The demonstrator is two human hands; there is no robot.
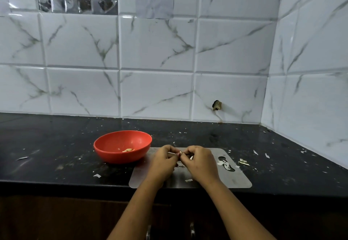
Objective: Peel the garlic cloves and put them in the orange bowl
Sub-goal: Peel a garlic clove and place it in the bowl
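Note:
The orange bowl [113,149] stands on the black counter, left of my hands, with a few peeled pale cloves [128,150] lying in its bottom. My left hand [163,161] and my right hand [200,161] meet fingertip to fingertip over a steel cutting board [235,178]. Between the fingertips a small garlic clove [180,152] shows, mostly hidden by the fingers. Both hands pinch it.
White garlic skins [224,164] lie on the board near its handle cutout, and more scraps [243,161] are scattered on the counter to the right and left. The tiled wall runs behind and along the right side. The counter's front edge is just below the board.

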